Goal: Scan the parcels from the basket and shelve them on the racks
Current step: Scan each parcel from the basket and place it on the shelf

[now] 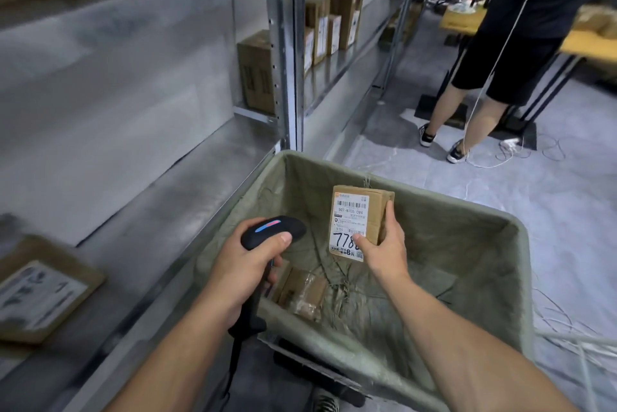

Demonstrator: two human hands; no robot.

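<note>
Left hand (247, 264) grips the black scanner (273, 231) by its handle, thumb laid over the top of the head. We see a blue-pink light strip lit on the head. The scanner head sits just left of the right hand (384, 248) and probably points at the parcel, though we can't judge the aim from this angle.

Right hand holds a small cardboard parcel (374, 211) upright. The thumb presses on the lower part of its white label (349, 221) and the fingers wrap round the right edge. The label faces us. We read handwritten digits starting 77, with the rest under the thumb.

Both hands are over the green fabric-lined basket (467, 208), and the held parcel is up off its bottom. A second parcel (300, 291), taped and brown, lies on the basket bottom, below and between the two hands, just right of the scanner handle.

The metal rack shelf (133, 178) runs left of the left hand. A flat parcel (40, 291) with a label lies on it, well left of that hand. Ahead of both hands, in the next bay, upright boxes (334, 21) stand in a row. We see more flat cardboard at top left, too blurred to detail.

Well beyond the right hand, another person (500, 44) in dark shorts and sneakers stands on the grey floor. White cables (567, 328) lie on the floor right of the right forearm.
</note>
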